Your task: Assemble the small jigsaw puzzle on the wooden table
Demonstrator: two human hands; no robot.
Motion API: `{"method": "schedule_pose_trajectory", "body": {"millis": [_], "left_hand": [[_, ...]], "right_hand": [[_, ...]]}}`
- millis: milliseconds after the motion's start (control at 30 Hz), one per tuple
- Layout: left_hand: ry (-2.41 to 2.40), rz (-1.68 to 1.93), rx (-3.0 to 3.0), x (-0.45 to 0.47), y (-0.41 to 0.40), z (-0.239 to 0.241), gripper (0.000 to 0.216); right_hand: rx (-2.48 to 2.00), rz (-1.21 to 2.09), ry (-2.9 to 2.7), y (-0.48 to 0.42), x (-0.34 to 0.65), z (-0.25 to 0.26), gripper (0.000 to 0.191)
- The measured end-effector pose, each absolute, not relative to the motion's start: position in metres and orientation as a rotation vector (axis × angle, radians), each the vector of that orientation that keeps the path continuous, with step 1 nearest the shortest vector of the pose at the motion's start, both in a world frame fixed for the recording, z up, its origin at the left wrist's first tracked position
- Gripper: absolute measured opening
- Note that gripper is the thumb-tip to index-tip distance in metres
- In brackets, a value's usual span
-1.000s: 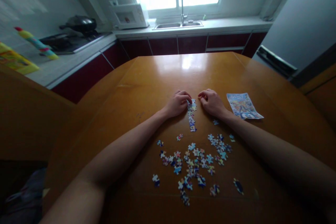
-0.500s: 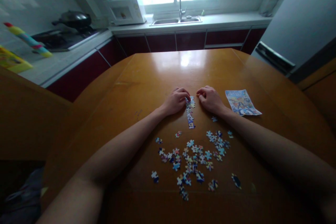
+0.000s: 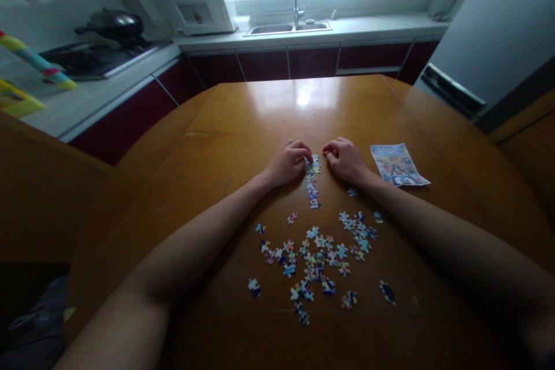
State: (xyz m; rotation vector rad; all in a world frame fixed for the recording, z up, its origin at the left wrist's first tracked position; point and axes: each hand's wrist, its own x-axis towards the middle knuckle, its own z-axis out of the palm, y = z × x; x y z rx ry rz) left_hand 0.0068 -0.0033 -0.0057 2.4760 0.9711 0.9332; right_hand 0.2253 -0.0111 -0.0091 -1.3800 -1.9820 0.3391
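A narrow strip of joined jigsaw pieces [image 3: 313, 185] lies on the wooden table, wider at its far end. My left hand [image 3: 291, 163] rests at the strip's far left edge, its fingers bent and the tips on the pieces. Just right of the strip, apart from it, is my right hand [image 3: 346, 161]. Its thumb and fingers are pinched together; whatever may be between them is too small to make out. Nearer to me, many loose jigsaw pieces [image 3: 318, 257] are scattered between my forearms. One loose piece [image 3: 352, 192] sits close below my right wrist.
A creased picture sheet [image 3: 399, 165] lies to the right of my right hand on the table [image 3: 243, 121]. Beyond the table stand a sink [image 3: 271, 29], a white microwave [image 3: 203, 10] and a stove with a dark pan [image 3: 115, 24]. A fridge [image 3: 485, 34] is at the right.
The whole view has shifted a little up and left as my head moved. Both hands stay nearly where they were beside the strip; the loose pieces lie as before.
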Motion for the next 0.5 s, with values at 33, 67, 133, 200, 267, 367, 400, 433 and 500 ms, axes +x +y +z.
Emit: {"method": "schedule_pose_trajectory", "body": {"millis": [33,67,133,200,267,367,400,433,500], "left_hand": [[0.963,0.942,2.481,0.0067,-0.0031,-0.0059,0.026],[0.956,0.950,2.486,0.0068,-0.0030,-0.0060,0.026],[0.952,0.958,2.493,0.0070,-0.0029,-0.0058,0.026],[0.962,0.956,2.490,0.0074,-0.0033,-0.0053,0.026],[0.975,0.944,2.483,0.0077,-0.0038,-0.0046,0.026],[0.992,0.918,2.478,0.0077,-0.0043,-0.0038,0.026],[0.996,0.910,2.479,0.0075,-0.0043,-0.0037,0.026],[0.999,0.904,2.479,0.0073,-0.0043,-0.0036,0.026],[1.001,0.902,2.480,0.0069,-0.0041,-0.0034,0.027]], "right_hand": [[-1.379,0.340,-1.983,-0.0111,0.2253,-0.0090,0.019],[-1.378,0.342,-1.983,-0.0111,0.2253,-0.0089,0.019],[-1.381,0.347,-1.983,-0.0112,0.2253,-0.0084,0.018],[-1.387,0.351,-1.984,-0.0114,0.2253,-0.0079,0.018],[-1.391,0.352,-1.987,-0.0116,0.2253,-0.0075,0.018],[-1.388,0.343,-1.986,-0.0117,0.2252,-0.0076,0.018],[-1.384,0.340,-1.986,-0.0116,0.2251,-0.0078,0.018],[-1.380,0.338,-1.985,-0.0115,0.2250,-0.0081,0.017],[-1.373,0.335,-1.986,-0.0112,0.2248,-0.0085,0.017]]}}
